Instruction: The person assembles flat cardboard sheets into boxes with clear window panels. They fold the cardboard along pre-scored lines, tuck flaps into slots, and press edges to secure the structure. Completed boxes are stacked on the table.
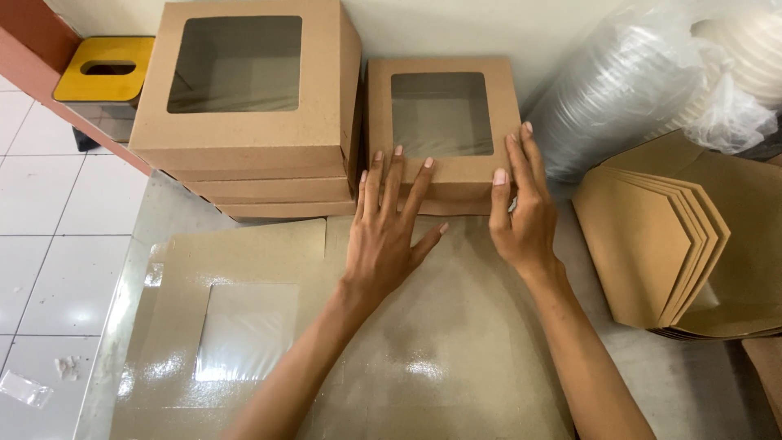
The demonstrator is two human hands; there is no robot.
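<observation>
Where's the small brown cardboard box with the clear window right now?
In the head view, the small brown cardboard window box sits top centre against the wall, right of the stack of larger window boxes, with the left hand and right hand touching its front.

Kraft-brown windowed boxes (269, 122), brown flat card stack (652, 244), yellow-topped bin (106, 69), white floor tiles (49, 204)
</observation>
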